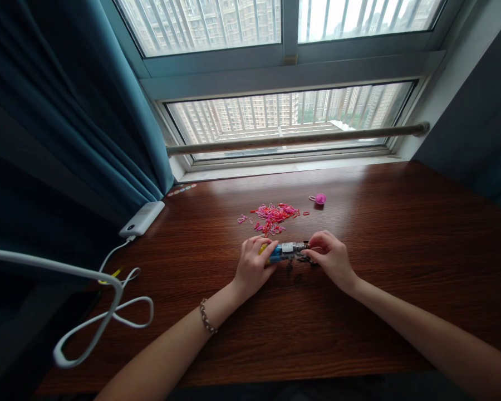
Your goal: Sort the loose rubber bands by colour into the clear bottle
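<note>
My left hand (254,257) is closed around the left end of a small clear case (287,248) that shows yellow, blue and dark contents and a white label. At the case's right end my right hand (330,257) has its thumb and fingers pinched together, by some small dark pieces (307,259). What lies between those fingertips is too small to make out. A few more dark bits (290,267) are on the table just below the case. Beyond my hands lies a loose pile of small pink and red loops (273,216).
A round pink piece with a pale loop (320,199) lies behind the pile, to the right. On the left are a white power bank (142,219) and its looped white cable (144,312). A blue curtain (121,111) and a barred window border the wooden table (401,234).
</note>
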`<state>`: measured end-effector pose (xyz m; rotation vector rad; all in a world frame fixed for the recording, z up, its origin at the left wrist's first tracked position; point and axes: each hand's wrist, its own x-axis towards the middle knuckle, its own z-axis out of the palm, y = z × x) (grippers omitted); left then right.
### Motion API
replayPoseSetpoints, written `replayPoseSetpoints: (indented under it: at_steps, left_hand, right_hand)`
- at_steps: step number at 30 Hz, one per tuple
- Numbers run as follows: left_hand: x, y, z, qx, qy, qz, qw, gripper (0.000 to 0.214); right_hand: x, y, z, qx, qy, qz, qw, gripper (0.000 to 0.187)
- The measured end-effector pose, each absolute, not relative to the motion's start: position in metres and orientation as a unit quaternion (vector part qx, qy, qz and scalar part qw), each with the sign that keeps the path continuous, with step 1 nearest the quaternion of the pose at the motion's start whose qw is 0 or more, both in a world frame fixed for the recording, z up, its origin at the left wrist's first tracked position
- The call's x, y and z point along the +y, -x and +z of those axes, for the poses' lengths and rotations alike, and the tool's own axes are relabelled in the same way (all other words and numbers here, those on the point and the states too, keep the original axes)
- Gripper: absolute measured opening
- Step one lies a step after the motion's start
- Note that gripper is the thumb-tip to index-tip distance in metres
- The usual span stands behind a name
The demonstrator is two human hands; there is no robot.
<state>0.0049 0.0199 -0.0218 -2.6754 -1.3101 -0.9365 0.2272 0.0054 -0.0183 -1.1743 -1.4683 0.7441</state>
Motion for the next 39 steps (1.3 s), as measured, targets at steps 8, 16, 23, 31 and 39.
replayPoseSetpoints:
  at_steps: [8, 16, 23, 31, 39]
  left_hand:
    - [0.017, -0.005, -0.023, -0.426, 0.855, -0.295, 0.028, 0.045]
    - [0.017, -0.005, -0.018, -0.452, 0.835, -0.312, 0.030, 0.039]
    - [0.017, -0.007, -0.016, -0.460, 0.831, -0.313, 0.010, 0.041]
    - [0.022, -0.002, -0.017, -0.515, 0.736, -0.427, -0.106, 0.032]
    - [0.023, -0.001, -0.022, -0.506, 0.707, -0.462, -0.177, 0.030]
  right_hand:
    - [0.005, -0.228, -0.014, -0.676, 0.492, 0.261, 0.482, 0.013]
    - [0.001, -0.225, -0.005, -0.672, 0.449, 0.297, 0.509, 0.020]
    - [0.000, -0.225, -0.008, -0.634, 0.455, 0.283, 0.558, 0.017]
    - [0.002, -0.227, -0.008, -0.728, 0.432, 0.248, 0.471, 0.018]
    - [-0.003, -0.217, -0.018, -0.906, 0.277, 0.139, 0.290, 0.024]
